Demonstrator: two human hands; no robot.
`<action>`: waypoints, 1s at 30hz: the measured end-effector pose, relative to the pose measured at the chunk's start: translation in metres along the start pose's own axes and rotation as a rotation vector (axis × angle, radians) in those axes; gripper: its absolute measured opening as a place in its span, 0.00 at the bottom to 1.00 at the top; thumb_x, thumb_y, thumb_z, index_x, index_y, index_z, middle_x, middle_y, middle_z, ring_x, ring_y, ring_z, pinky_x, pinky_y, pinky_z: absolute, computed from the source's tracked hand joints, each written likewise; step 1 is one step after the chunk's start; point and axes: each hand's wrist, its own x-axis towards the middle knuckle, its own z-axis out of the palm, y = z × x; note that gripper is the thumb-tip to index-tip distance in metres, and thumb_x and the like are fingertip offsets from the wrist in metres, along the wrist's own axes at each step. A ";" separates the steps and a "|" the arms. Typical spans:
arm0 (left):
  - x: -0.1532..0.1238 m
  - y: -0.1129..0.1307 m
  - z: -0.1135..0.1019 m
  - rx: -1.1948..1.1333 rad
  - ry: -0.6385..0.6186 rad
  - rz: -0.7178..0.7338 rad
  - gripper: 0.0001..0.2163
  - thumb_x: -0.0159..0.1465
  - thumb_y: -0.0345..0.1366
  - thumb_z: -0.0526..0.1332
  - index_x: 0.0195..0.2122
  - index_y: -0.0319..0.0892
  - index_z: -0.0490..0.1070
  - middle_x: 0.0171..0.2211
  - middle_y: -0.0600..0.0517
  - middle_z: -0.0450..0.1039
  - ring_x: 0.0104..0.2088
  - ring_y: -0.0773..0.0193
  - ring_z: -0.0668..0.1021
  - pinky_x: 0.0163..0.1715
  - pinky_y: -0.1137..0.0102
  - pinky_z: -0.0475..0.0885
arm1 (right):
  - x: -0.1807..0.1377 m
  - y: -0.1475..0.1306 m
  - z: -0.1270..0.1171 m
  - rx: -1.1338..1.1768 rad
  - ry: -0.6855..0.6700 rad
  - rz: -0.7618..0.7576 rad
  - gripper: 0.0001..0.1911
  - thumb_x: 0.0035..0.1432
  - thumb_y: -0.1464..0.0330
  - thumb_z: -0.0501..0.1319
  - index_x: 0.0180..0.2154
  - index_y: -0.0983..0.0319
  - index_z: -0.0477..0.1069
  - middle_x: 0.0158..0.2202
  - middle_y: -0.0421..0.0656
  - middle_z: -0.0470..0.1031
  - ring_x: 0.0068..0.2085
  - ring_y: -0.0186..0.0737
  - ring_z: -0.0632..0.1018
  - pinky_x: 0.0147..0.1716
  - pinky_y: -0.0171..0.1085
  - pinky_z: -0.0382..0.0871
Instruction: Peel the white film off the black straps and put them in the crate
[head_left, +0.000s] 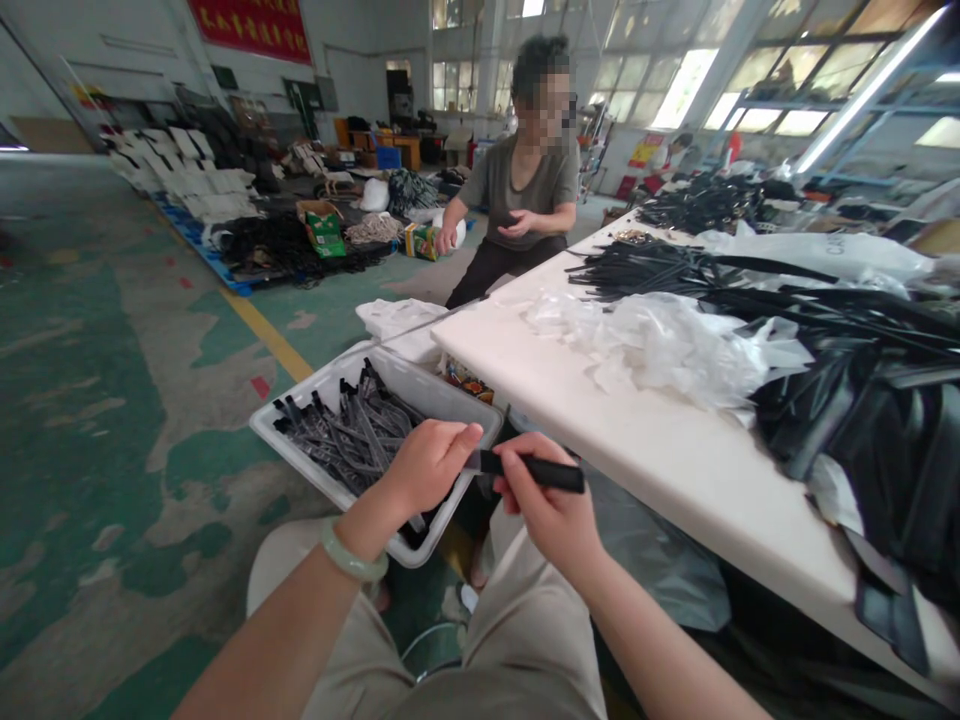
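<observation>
Over a white plastic tray (pixel 450 400) beside a white worktable (pixel 675 450), left hand (pixel 427 465) and right hand (pixel 544 500) are pinching a slim black strap (pixel 536 470), fingers closed, in a green-floored workshop.

Daylight is pouring through tall windows (pixel 675 80) at the back of a big workshop. A worn green floor (pixel 90 400) is showing pale patches and a yellow line (pixel 262 335). A red banner (pixel 251 25) is hanging on the far wall, above piled goods on blue pallets (pixel 202 245).
</observation>
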 end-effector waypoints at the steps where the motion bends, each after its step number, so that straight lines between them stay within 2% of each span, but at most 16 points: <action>1: 0.001 0.003 0.002 0.002 -0.009 0.015 0.28 0.73 0.53 0.39 0.20 0.45 0.59 0.19 0.54 0.65 0.23 0.63 0.70 0.27 0.68 0.56 | 0.000 0.001 0.005 -0.002 -0.070 0.024 0.11 0.64 0.60 0.62 0.33 0.60 0.70 0.22 0.37 0.72 0.19 0.31 0.71 0.18 0.31 0.65; 3: 0.003 0.004 0.004 0.013 -0.021 0.030 0.29 0.73 0.53 0.39 0.20 0.45 0.60 0.19 0.53 0.66 0.24 0.62 0.71 0.27 0.68 0.56 | 0.000 0.002 0.010 0.022 -0.128 0.075 0.11 0.62 0.59 0.63 0.35 0.60 0.70 0.25 0.38 0.74 0.21 0.32 0.74 0.19 0.31 0.69; 7: 0.003 -0.006 -0.002 0.055 0.010 0.009 0.28 0.73 0.53 0.40 0.19 0.45 0.60 0.18 0.53 0.65 0.23 0.62 0.70 0.27 0.68 0.55 | 0.003 0.000 0.007 0.054 -0.035 0.125 0.15 0.58 0.56 0.65 0.38 0.61 0.71 0.25 0.38 0.75 0.19 0.32 0.75 0.18 0.31 0.70; 9: 0.003 -0.010 -0.008 0.076 0.010 0.016 0.28 0.74 0.52 0.40 0.20 0.45 0.60 0.19 0.53 0.66 0.23 0.62 0.70 0.27 0.67 0.55 | 0.006 0.000 0.005 0.067 -0.042 0.160 0.16 0.57 0.55 0.66 0.37 0.61 0.70 0.23 0.36 0.74 0.19 0.32 0.74 0.18 0.31 0.70; 13: 0.005 -0.009 -0.014 0.118 -0.052 0.070 0.27 0.74 0.49 0.43 0.21 0.43 0.66 0.21 0.51 0.71 0.25 0.61 0.72 0.27 0.67 0.56 | 0.014 0.001 0.008 0.186 -0.253 0.350 0.24 0.54 0.52 0.68 0.43 0.61 0.67 0.26 0.36 0.77 0.21 0.33 0.76 0.22 0.32 0.72; 16: 0.006 -0.010 -0.014 0.154 -0.102 0.097 0.25 0.72 0.47 0.46 0.21 0.43 0.68 0.22 0.49 0.73 0.26 0.60 0.74 0.28 0.67 0.58 | 0.018 -0.003 0.013 0.155 -0.421 0.434 0.24 0.57 0.47 0.63 0.38 0.62 0.69 0.24 0.37 0.76 0.18 0.29 0.71 0.17 0.29 0.64; 18: 0.004 -0.016 -0.018 0.159 -0.117 0.104 0.24 0.71 0.47 0.48 0.20 0.43 0.68 0.21 0.49 0.72 0.25 0.59 0.74 0.28 0.67 0.59 | 0.020 -0.005 0.020 0.082 -0.472 0.429 0.23 0.59 0.47 0.61 0.30 0.61 0.68 0.17 0.34 0.71 0.14 0.26 0.64 0.14 0.28 0.55; 20: 0.001 -0.029 -0.027 0.133 -0.109 0.104 0.25 0.71 0.49 0.47 0.20 0.44 0.68 0.21 0.50 0.72 0.25 0.59 0.75 0.28 0.67 0.63 | 0.027 -0.002 0.034 0.056 -0.497 0.420 0.23 0.58 0.49 0.62 0.24 0.60 0.66 0.13 0.32 0.66 0.13 0.25 0.60 0.13 0.28 0.50; 22: -0.007 -0.047 -0.044 0.092 -0.023 0.069 0.27 0.71 0.53 0.43 0.28 0.43 0.73 0.27 0.49 0.76 0.32 0.57 0.78 0.35 0.66 0.70 | 0.040 0.007 0.055 0.072 -0.494 0.416 0.23 0.59 0.52 0.62 0.21 0.60 0.66 0.11 0.32 0.64 0.12 0.26 0.58 0.13 0.29 0.48; 23: -0.013 -0.057 -0.054 0.076 0.064 0.028 0.28 0.71 0.54 0.41 0.35 0.43 0.75 0.33 0.47 0.78 0.38 0.55 0.79 0.42 0.65 0.72 | 0.050 0.013 0.069 0.079 -0.480 0.413 0.23 0.60 0.53 0.61 0.20 0.60 0.66 0.11 0.32 0.64 0.12 0.26 0.58 0.13 0.29 0.48; 25: -0.028 -0.076 -0.075 0.064 0.318 -0.096 0.29 0.71 0.56 0.39 0.50 0.41 0.71 0.47 0.42 0.77 0.52 0.51 0.76 0.57 0.58 0.68 | 0.077 0.025 0.103 0.091 -0.430 0.402 0.23 0.61 0.57 0.60 0.17 0.60 0.65 0.11 0.34 0.65 0.12 0.27 0.59 0.13 0.30 0.48; 26: -0.038 -0.083 -0.085 0.065 0.455 -0.168 0.29 0.71 0.56 0.39 0.53 0.39 0.68 0.51 0.39 0.75 0.55 0.49 0.74 0.61 0.54 0.64 | 0.092 0.029 0.120 0.098 -0.400 0.390 0.23 0.62 0.59 0.60 0.17 0.60 0.64 0.11 0.34 0.65 0.13 0.27 0.59 0.13 0.30 0.48; 28: -0.059 -0.094 -0.101 0.051 0.666 -0.293 0.29 0.70 0.56 0.41 0.55 0.37 0.65 0.51 0.36 0.73 0.54 0.46 0.75 0.59 0.50 0.67 | 0.123 0.029 0.152 0.121 -0.351 0.346 0.23 0.63 0.62 0.59 0.17 0.60 0.63 0.12 0.34 0.66 0.13 0.28 0.61 0.14 0.31 0.50; 30: -0.085 -0.099 -0.108 0.000 0.734 -0.390 0.30 0.69 0.58 0.44 0.54 0.37 0.66 0.46 0.38 0.75 0.46 0.45 0.79 0.53 0.49 0.71 | 0.147 0.017 0.175 0.157 -0.318 0.276 0.20 0.65 0.64 0.57 0.20 0.60 0.64 0.14 0.34 0.68 0.15 0.28 0.62 0.16 0.30 0.53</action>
